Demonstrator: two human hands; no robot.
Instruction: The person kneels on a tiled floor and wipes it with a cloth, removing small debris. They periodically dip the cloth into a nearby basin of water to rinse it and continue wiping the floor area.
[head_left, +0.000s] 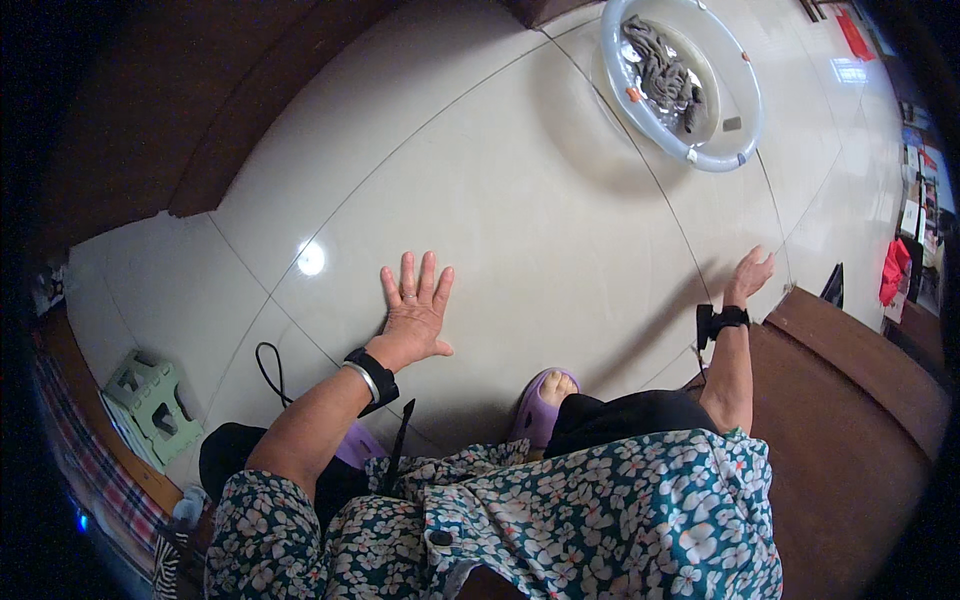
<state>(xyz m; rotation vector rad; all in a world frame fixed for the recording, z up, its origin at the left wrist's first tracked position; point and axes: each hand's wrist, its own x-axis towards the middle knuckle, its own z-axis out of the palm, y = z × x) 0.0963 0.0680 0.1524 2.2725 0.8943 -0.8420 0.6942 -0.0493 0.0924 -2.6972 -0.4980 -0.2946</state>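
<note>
My left hand (416, 311) is spread wide with its back towards me, over the pale tiled floor (517, 225); nothing is in it. A ring is on one finger, and a bangle and a black strap circle the wrist. On the right, my right hand (750, 274) is held out near a brown wooden edge, its fingers loosely apart and nothing visible in it. A black device is strapped to that wrist. Beyond my hands, at the top right, a translucent plastic basin (739, 142) holds water and a wet grey cloth (664, 75).
A green folding step stool (154, 405) stands at the left. Dark brown furniture (150, 112) fills the upper left, and a brown wooden piece (825, 405) lies close on my right. A black cable (270, 371) loops near my left forearm. Purple slippers (536, 409) are on my feet.
</note>
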